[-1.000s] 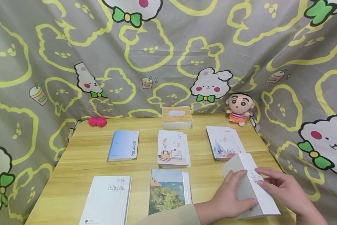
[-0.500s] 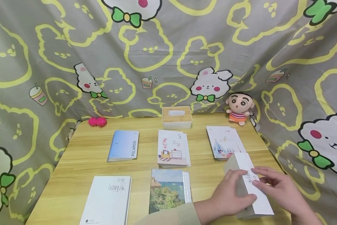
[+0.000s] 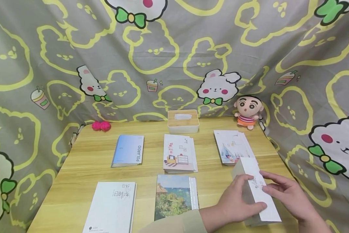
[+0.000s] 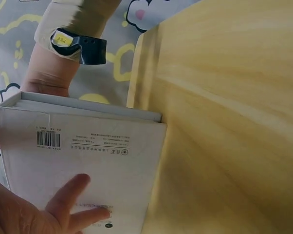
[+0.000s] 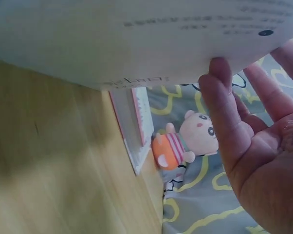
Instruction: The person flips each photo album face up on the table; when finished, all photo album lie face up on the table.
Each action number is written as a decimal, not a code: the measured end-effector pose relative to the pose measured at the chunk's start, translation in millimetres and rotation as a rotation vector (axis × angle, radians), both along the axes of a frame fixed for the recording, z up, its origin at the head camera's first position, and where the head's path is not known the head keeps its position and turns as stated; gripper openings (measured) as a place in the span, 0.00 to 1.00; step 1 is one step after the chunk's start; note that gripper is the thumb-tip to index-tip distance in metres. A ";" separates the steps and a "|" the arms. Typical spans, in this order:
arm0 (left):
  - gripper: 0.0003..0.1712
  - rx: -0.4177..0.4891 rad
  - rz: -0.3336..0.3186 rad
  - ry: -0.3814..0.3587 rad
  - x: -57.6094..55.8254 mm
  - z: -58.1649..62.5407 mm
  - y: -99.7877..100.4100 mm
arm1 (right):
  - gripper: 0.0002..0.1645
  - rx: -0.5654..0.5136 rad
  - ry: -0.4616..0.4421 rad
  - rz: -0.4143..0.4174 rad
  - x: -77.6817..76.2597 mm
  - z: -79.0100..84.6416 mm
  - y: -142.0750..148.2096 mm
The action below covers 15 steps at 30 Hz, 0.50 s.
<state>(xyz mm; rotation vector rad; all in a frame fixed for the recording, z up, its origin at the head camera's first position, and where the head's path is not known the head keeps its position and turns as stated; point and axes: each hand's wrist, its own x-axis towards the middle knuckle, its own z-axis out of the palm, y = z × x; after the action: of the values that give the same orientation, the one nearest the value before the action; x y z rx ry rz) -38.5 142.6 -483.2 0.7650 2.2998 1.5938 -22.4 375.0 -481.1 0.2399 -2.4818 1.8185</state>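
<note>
A thick white album (image 3: 269, 212) with lettering along its spine stands on its long edge at the table's front right. My left hand (image 3: 234, 202) grips it from the left, thumb on the spine. In the left wrist view, that hand's fingers (image 4: 68, 200) spread over the back cover (image 4: 107, 170), below a barcode. On the far side, my right hand (image 3: 289, 195) touches the spine's right edge with thumb and forefinger, its palm away from the cover. The right wrist view shows these fingertips (image 5: 220, 73) against the cover's edge. The album's lower part is partly hidden by my left hand.
Another white album (image 3: 110, 207) and one with a painted cover (image 3: 172, 197) lie in front. Behind lie a blue album (image 3: 129, 150) and two illustrated ones, the right one (image 3: 231, 149) close behind the held album. A tissue box (image 3: 183, 121), doll (image 3: 247, 111) and pink item (image 3: 101, 126) line the back.
The white album has tipped further up onto its edge and shifted slightly left, showing more spine and less cover. Both hands have kept contact, the right moving a little left with it.
</note>
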 end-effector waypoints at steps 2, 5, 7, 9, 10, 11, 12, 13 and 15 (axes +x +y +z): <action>0.40 0.056 -0.008 -0.031 0.1 -1.8 -0.3 | 0.30 -0.035 -0.020 0.024 -1.1 -2.1 0.5; 0.40 0.140 -0.022 -0.074 -0.1 -5.6 0.3 | 0.29 -0.072 -0.059 0.055 -2.0 -4.9 0.2; 0.40 0.179 -0.030 -0.083 -0.7 -9.0 1.1 | 0.28 -0.095 -0.083 0.068 -2.2 -7.7 1.5; 0.41 0.194 -0.035 -0.103 -1.1 -11.2 1.1 | 0.27 -0.105 -0.100 0.077 -2.0 -9.8 2.6; 0.41 0.199 -0.039 -0.115 -1.3 -12.1 0.9 | 0.27 -0.109 -0.104 0.082 -1.7 -10.7 3.4; 0.41 0.205 -0.041 -0.129 -1.3 -12.6 0.7 | 0.27 -0.108 -0.105 0.087 -1.5 -11.6 4.1; 0.42 0.211 -0.044 -0.146 -1.2 -13.0 0.2 | 0.27 -0.108 -0.107 0.094 -1.3 -12.7 4.9; 0.42 0.213 -0.048 -0.165 -1.0 -12.9 -0.3 | 0.27 -0.116 -0.109 0.104 -1.1 -13.8 5.7; 0.43 0.220 -0.050 -0.193 -0.7 -13.1 -0.7 | 0.28 -0.132 -0.116 0.121 -1.3 -16.4 7.2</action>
<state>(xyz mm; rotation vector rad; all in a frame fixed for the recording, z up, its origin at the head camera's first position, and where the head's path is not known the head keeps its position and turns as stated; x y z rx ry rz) -39.2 141.9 -496.3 0.6763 1.9805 1.8316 -23.7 382.2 -497.5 0.2918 -2.4576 2.0916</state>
